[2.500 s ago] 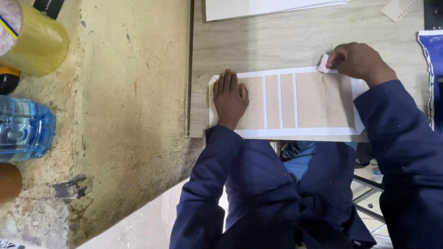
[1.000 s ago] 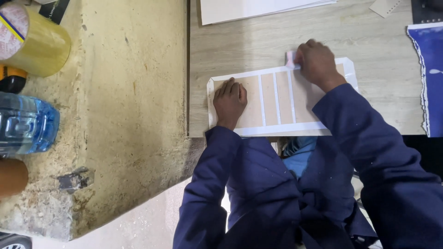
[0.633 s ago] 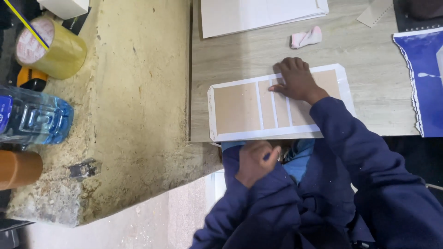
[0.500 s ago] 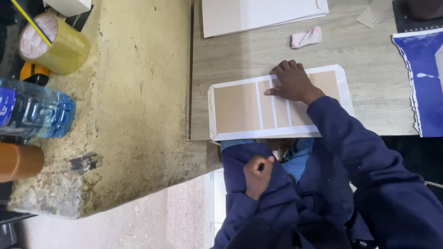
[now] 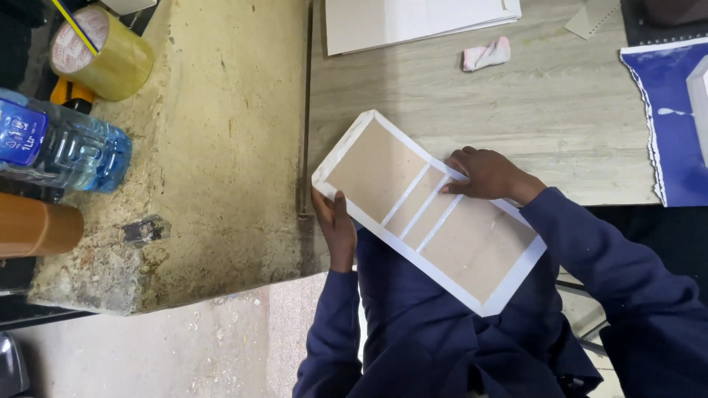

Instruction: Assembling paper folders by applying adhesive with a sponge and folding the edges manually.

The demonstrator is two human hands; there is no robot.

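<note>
A white-framed board [image 5: 428, 210] with tan panels and white dividing strips is tilted diagonally, lifted partly off the pale wood table [image 5: 560, 125] over my lap. My left hand [image 5: 335, 225] grips its lower left edge. My right hand [image 5: 487, 175] holds its upper edge near the middle, fingers lying on the strips. A crumpled pink-white cloth [image 5: 486, 54] lies on the table beyond the board.
White sheets [image 5: 413, 18] lie at the table's far edge. A blue sheet [image 5: 667, 118] lies at the right. On the rough concrete ledge [image 5: 221, 147] to the left are a yellow tape roll [image 5: 99, 51], a water bottle [image 5: 63, 144] and a brown cylinder [image 5: 37, 228].
The board lay flat and square on the table under my right hand. My left hand came up from my lap and took its edge. Both hands have lifted and turned the board diagonal.
</note>
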